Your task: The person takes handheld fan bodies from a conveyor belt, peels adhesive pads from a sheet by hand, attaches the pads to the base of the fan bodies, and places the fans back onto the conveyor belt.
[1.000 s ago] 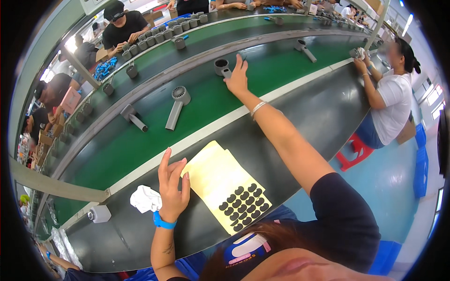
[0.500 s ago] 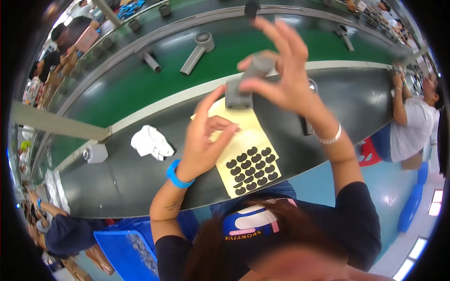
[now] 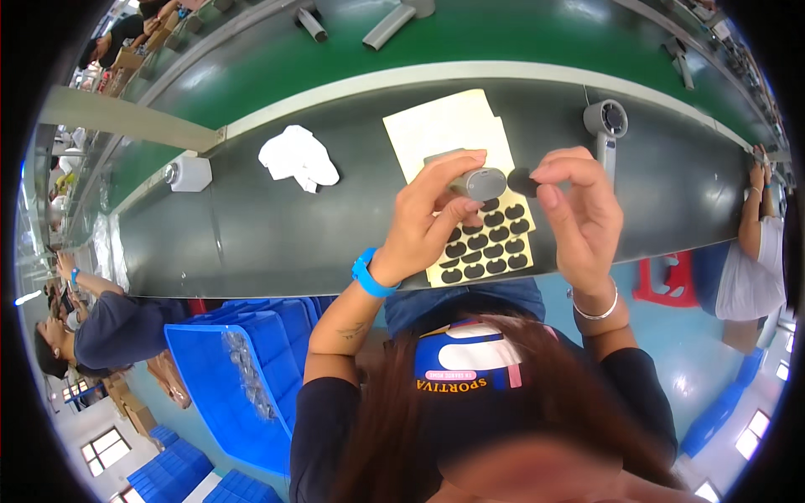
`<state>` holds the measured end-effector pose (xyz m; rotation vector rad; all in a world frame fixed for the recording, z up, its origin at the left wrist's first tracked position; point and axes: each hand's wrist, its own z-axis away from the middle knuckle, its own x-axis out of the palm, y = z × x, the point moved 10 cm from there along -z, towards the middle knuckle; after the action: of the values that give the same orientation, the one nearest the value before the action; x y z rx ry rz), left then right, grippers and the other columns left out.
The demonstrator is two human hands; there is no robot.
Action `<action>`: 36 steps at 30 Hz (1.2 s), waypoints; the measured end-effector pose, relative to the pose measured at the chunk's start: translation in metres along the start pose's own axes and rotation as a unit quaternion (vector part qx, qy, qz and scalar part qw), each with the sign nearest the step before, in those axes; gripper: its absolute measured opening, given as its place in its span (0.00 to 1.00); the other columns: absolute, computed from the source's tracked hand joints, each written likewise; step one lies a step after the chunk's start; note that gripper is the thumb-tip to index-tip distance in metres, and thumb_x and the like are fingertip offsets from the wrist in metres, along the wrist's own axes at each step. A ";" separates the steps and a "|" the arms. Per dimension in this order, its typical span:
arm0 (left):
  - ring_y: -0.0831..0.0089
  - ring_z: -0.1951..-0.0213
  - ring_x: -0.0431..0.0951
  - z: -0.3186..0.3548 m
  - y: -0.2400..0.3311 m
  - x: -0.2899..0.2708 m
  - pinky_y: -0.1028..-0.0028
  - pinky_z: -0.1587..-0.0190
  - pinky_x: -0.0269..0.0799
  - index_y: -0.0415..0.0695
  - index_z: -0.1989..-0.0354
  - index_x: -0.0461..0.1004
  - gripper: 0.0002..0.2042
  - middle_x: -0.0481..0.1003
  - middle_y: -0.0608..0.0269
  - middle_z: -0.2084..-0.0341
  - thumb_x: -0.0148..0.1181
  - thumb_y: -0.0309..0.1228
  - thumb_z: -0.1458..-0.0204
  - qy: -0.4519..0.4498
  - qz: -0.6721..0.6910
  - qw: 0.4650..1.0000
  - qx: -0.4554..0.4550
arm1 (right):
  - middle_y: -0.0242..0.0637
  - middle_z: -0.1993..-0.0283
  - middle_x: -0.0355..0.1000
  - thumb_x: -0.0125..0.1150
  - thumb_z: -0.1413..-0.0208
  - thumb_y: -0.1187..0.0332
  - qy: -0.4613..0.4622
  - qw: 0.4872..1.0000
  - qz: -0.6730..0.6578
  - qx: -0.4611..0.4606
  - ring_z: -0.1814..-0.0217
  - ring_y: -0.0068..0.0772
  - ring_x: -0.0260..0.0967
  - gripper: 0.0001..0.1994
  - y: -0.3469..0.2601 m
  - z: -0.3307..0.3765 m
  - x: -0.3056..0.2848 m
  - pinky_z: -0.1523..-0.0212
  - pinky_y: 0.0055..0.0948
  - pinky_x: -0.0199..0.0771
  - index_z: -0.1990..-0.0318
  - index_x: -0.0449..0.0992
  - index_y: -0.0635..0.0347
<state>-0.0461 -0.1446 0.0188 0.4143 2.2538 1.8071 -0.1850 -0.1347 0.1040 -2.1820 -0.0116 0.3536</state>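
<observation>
My left hand (image 3: 419,222) is closed round a grey handheld fan, its flat oval end (image 3: 486,184) turned towards me; the rest is mostly hidden by my fingers. Just right of that end, my right hand (image 3: 587,214) pinches a black oval sticker (image 3: 521,183) between thumb and fingertips. A small gap seems to part sticker and fan. Beneath both hands lies a pale yellow backing sheet (image 3: 444,126). Several matching black stickers (image 3: 475,242) cover its near part.
Another grey fan (image 3: 605,121) lies right of the sheet. A crumpled white cloth (image 3: 298,158) and a white bottle (image 3: 191,173) are to the left. Beyond the table's pale rim, a green conveyor (image 3: 470,42) carries grey fans. Blue crates (image 3: 243,360) stand below left; people sit at both sides.
The fan has come nearer to me and turned its end my way, now in my left hand. My right hand has moved down and right with the black sticker. The view has shifted.
</observation>
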 end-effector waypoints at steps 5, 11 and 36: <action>0.69 0.64 0.79 0.014 0.013 0.001 0.75 0.65 0.78 0.36 0.45 0.66 0.17 0.67 0.50 0.47 0.51 0.20 0.44 0.024 -0.034 0.998 0.052 | 0.37 0.62 0.66 0.53 0.46 0.81 0.007 0.994 -0.063 0.084 0.59 0.28 0.64 0.15 0.008 0.015 0.011 0.51 0.27 0.61 0.51 0.64 0.65; 0.69 0.61 0.78 0.031 0.017 0.003 0.74 0.63 0.78 0.36 0.46 0.68 0.19 0.68 0.50 0.48 0.54 0.16 0.48 0.070 -0.007 0.995 0.068 | 0.36 0.66 0.66 0.54 0.48 0.84 -0.035 0.992 -0.082 0.093 0.52 0.31 0.67 0.23 0.005 0.025 0.023 0.47 0.30 0.60 0.45 0.55 0.63; 0.64 0.50 0.74 0.035 0.020 0.007 0.69 0.51 0.77 0.33 0.46 0.67 0.19 0.63 0.49 0.44 0.56 0.16 0.49 0.045 0.108 0.992 0.047 | 0.39 0.66 0.70 0.66 0.61 0.82 -0.030 0.990 0.137 -0.032 0.63 0.36 0.70 0.09 -0.038 0.015 -0.011 0.57 0.33 0.70 0.70 0.79 0.62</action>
<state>-0.0391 -0.1056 0.0310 0.6283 2.4453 1.8587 -0.1947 -0.1017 0.1290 -2.2385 0.2489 0.5804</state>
